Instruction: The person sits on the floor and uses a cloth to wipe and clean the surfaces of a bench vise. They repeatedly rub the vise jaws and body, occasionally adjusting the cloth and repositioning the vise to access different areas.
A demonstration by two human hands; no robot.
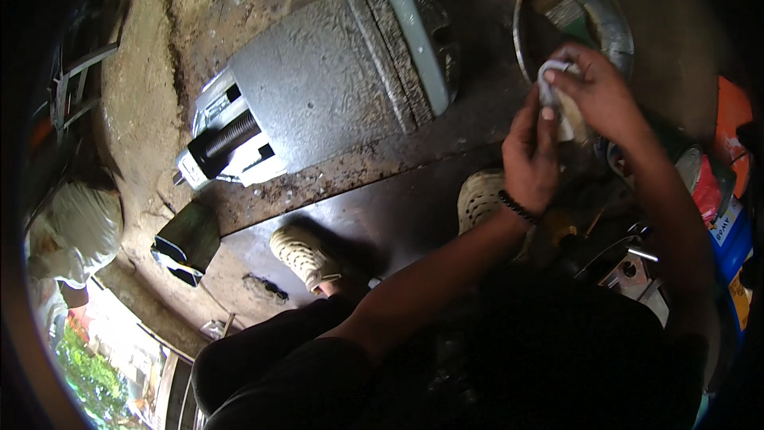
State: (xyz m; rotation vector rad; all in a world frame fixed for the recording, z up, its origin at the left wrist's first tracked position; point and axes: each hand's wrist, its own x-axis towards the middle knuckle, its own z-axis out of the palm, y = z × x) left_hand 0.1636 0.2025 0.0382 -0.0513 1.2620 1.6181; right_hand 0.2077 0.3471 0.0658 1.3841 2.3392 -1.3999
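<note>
A small white folded piece (567, 129), cloth or paper by its look, is pinched between my two hands at the right. My left hand (532, 151), with a dark beaded bracelet at its wrist, grips it from below. From the upper right, my right hand (593, 87) closes on its top edge with thumb and fingers. Just beyond the hands lies a round metal pan (519, 28), and a brush (569, 17) with a green handle rests inside. To the left sits a large grey machine vise (310, 84) with a thick threaded screw (227, 143).
A dark square metal tube (191, 235) lies at the left beside a pale bag (79, 227). My light perforated shoes (301, 255) stand by a dark metal plate (358, 199). Blue (728, 243) and orange containers and scattered metal parts crowd the right.
</note>
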